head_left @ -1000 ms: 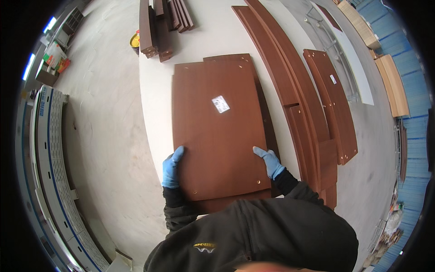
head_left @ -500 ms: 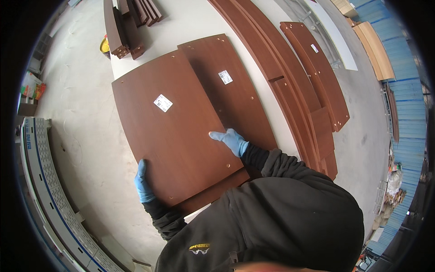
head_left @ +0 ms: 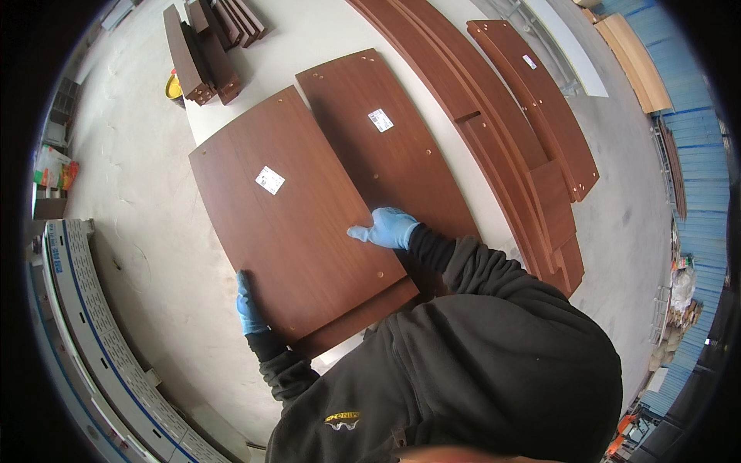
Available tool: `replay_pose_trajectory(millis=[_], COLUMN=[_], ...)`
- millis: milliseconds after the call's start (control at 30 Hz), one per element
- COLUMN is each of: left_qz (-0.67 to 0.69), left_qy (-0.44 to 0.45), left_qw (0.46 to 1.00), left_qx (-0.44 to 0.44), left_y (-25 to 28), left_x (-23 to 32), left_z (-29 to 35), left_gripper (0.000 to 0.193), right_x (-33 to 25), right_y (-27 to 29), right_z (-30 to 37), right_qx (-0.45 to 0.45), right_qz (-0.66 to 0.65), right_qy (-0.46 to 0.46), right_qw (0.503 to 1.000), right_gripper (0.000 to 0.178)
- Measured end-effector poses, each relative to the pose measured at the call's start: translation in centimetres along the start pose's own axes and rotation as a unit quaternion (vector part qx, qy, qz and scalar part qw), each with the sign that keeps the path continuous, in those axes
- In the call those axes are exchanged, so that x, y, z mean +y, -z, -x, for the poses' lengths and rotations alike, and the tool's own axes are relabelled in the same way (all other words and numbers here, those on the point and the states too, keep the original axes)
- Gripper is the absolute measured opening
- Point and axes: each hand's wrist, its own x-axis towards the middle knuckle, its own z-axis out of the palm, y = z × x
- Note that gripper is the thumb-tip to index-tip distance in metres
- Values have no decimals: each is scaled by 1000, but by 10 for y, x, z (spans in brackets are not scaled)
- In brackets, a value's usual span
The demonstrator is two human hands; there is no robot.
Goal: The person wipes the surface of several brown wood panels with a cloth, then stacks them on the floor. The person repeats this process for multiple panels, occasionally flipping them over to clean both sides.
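A reddish-brown wooden panel [head_left: 285, 224] with a white label and small round holes lies nearest me. My left hand [head_left: 248, 305], in a blue glove, holds its left edge, with the fingers hidden beneath. At the opposite edge my right hand [head_left: 390, 228], gloved alike, grips with the thumb on top; its other fingers are mostly hidden. A lower brown board [head_left: 359, 312] shows under the panel's near end. Just to the right lies a second labelled panel [head_left: 401, 154], partly covered by my right hand and sleeve.
These boards rest on a pale table [head_left: 316, 27]. Long brown boards [head_left: 494, 139] are stacked along its right side, beside a holed board [head_left: 532, 100]. Narrow brown pieces [head_left: 189, 58] lie at the far left, near a yellow tub [head_left: 173, 86]. Perforated grey-white units [head_left: 100, 332] stand at left.
The held panel has shifted slightly left and nearer to me, opening a gap between its far corner and the second panel. Both hands keep their hold on its edges.
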Motion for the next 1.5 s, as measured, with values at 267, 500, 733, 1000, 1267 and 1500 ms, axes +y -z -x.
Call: replay_pose_trajectory(millis=[267, 500, 733, 1000, 1267, 1500], left_qz=[-24, -195, -482, -666, -726, -589], left_qy=[-21, -29, 16, 67, 77, -169], left_qw=[999, 980, 873, 730, 663, 759], left_qx=[-34, 15, 72, 135, 165, 219], left_y=[40, 49, 54, -23, -59, -132], left_x=[-21, -11, 20, 53, 47, 180], left_z=[-29, -34, -42, 4, 24, 98], left_gripper=[80, 79, 92, 88, 88, 73], right_x=[-14, 106, 272, 267, 278, 289], right_y=[-5, -42, -155, -150, -64, -42], right_z=[23, 99, 179, 145, 203, 210], right_qx=[63, 346, 542, 267, 335, 225], right_qz=[79, -193, -107, -780, -711, -787], right_qy=[-14, 3, -305, -216, -123, -72], right_qw=[995, 918, 776, 524, 606, 570], right_gripper=[75, 46, 77, 71, 57, 48])
